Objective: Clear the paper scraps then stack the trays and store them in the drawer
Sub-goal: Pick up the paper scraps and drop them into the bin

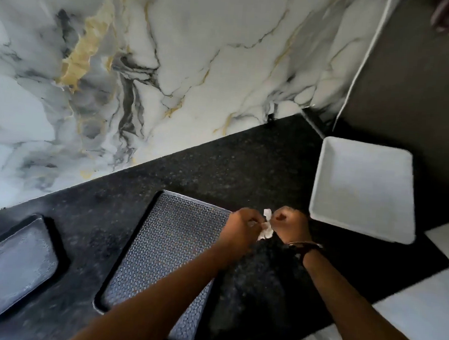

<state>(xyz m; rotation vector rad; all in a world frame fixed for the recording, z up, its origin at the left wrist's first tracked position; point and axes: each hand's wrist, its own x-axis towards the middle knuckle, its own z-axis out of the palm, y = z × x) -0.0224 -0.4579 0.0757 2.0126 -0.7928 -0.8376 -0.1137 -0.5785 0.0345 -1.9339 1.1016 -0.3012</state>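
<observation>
Three trays lie on the black speckled counter (245, 160). A patterned dark tray (160, 250) sits in the middle, a smaller plain dark tray (15, 264) at the left, and a white square tray (361, 188) at the right. My left hand (243, 228) and my right hand (290, 222) meet above the patterned tray's right edge. Both pinch a crumpled white paper scrap (266, 226) between them. A bangle circles my right wrist.
A marble-patterned wall (146, 60) backs the counter. A dark panel with a white cord (364, 60) stands at the far right. The counter's front edge runs at the lower right, with pale floor (419, 313) beyond it.
</observation>
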